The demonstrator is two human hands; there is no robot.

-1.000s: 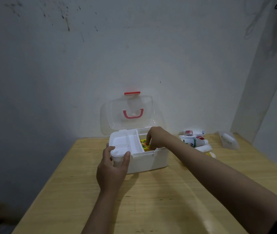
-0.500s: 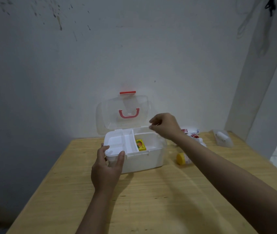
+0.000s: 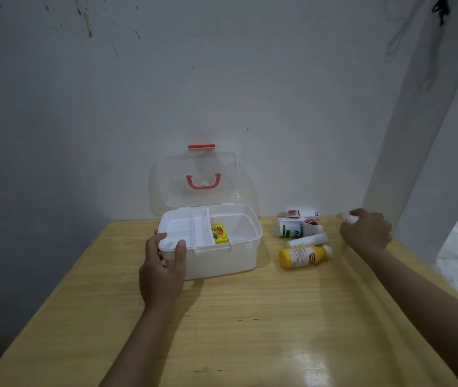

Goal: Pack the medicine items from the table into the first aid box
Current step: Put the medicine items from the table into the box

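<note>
the first aid box (image 3: pixel 223 258) is set on the wooden bench (image 3: pixel 222 331) against the wall, its clear lid (image 3: pixel 194 180) raised upright behind it. the front left corner of the box is clasped by the left hand (image 3: pixel 162 270), thumb over the rim and fingers along the side, so that grip is closed on the box. inside the box, just right of the middle divider, a small yellow packet (image 3: pixel 220 234) is laid. to the right of the box, on the bench, a yellow bottle (image 3: pixel 303 256) is lying on its side, with a white tube (image 3: pixel 307 240), a white bottle with green print (image 3: pixel 292 227) and a red-marked tube (image 3: pixel 299 213) lying behind it. further right of the box, the right hand (image 3: pixel 366 231) is curled around a small white object (image 3: pixel 350 217); the thing is blurred and cannot be identified
</note>
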